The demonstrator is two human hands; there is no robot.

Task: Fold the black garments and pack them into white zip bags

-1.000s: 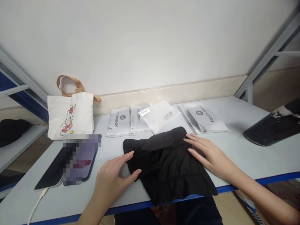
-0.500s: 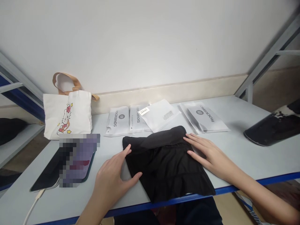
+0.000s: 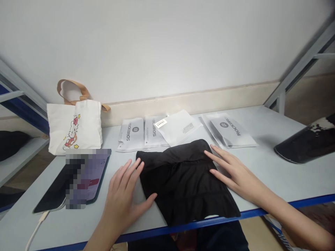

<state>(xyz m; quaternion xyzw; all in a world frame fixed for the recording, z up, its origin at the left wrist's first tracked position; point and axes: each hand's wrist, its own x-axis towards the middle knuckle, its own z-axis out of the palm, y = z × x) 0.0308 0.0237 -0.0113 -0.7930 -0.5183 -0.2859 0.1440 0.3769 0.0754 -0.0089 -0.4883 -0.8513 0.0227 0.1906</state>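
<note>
Presently, both grips are released: my spread left hand (image 3: 120, 198) and right hand (image 3: 237, 174) rest against opposite sides of the black fabric piece (image 3: 185, 188), laid out reaching the pale-grey worktop's (image 3: 277, 181) front edge.

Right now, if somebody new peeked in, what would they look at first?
Probably the black cloth at the front edge of the table, with the left hand and the right hand spread at its sides. Next might be the white bag with the cartoon cat and tan handles, standing at the back left. Pale ROCKBROS packets lie behind the cloth, near the wall.
</note>
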